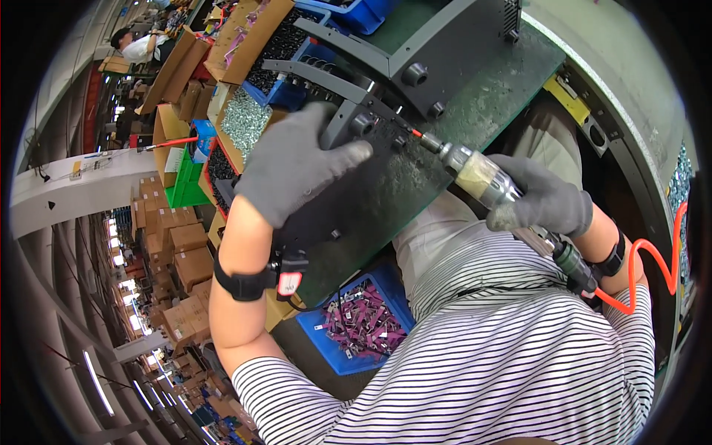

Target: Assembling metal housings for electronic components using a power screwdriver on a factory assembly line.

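Right glove: my right hand (545, 196) is wrapped around the screwdriver, fingers and thumb clamped on its barrel; a black strap (612, 257) circles the wrist behind it.
Screwdriver: the powered screwdriver (475, 174) slants up and to the left, its slim red-marked bit beside the dark assembly; I cannot tell whether the tip touches; an orange hose (641, 248) curls away from its rear end.
Left glove: my left hand (293, 163) lies over the near left side of the assembly, thumb stretched apart; the fingertips are blurred, so I cannot tell whether they grip; another strap (241, 286) sits on my forearm.
Dark assembly: the dark grey assembly (460, 63) lies on the bench in front of me; it has long arms at the left and round black feet.
Bench: the green worktop (486, 119) shows scuffs around the assembly.
Bins: silver hardware (246, 122) fills a container beyond my left hand; a green bin (187, 185) stands farther left.
Below: a blue tray (315, 330) holds purple pieces (363, 319), left of my lap.
Far left: cardboard boxes (196, 265) are stacked; a person (139, 49) is farther off.
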A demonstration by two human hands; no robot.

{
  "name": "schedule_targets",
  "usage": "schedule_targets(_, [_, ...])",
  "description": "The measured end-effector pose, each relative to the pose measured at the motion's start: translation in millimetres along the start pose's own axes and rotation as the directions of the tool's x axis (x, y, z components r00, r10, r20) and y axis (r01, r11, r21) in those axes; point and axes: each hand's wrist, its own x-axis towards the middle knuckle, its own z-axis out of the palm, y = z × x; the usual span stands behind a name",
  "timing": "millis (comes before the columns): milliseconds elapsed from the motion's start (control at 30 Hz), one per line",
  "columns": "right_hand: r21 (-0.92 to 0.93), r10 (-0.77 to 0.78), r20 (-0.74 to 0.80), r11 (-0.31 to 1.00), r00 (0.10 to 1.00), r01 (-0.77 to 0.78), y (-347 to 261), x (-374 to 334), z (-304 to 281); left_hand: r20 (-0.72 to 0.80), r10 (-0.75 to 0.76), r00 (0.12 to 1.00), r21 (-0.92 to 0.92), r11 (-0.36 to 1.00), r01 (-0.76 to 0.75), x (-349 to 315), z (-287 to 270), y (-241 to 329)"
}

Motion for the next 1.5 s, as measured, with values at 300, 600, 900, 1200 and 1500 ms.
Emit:
schedule_targets(300, [-0.168,0.054,0.047,0.985,0.997,-0.046,8.6,-21.6,-13.4,0.421,0.029,0.906,-0.900,-0.109,0.422,-49.3,71.2,-3.6])
schedule_targets(600, [-0.110,0.134,0.070,0.986,0.988,-0.126,2.5,-20.7,-11.7,0.337,-0.127,0.933,-0.880,-0.394,0.264,-39.7,141.5,-31.2])
schedule_targets(900, [-0.222,0.121,0.131,0.971,0.984,-0.089,4.3,-14.8,-2.1,0.316,-0.141,0.938,-0.796,-0.578,0.181,-29.6,144.7,-18.1])
schedule_targets(1200, [-0.257,0.080,0.160,0.966,0.984,-0.037,4.6,-15.1,0.8,0.221,-0.007,0.975,-0.755,-0.634,0.167,-29.7,146.6,-14.0])
schedule_targets(1500, [-0.201,0.151,0.173,0.973,0.973,-0.116,5.2,-20.0,-0.8,0.207,-0.292,0.934,-0.956,-0.262,0.131,-31.9,142.4,5.8])
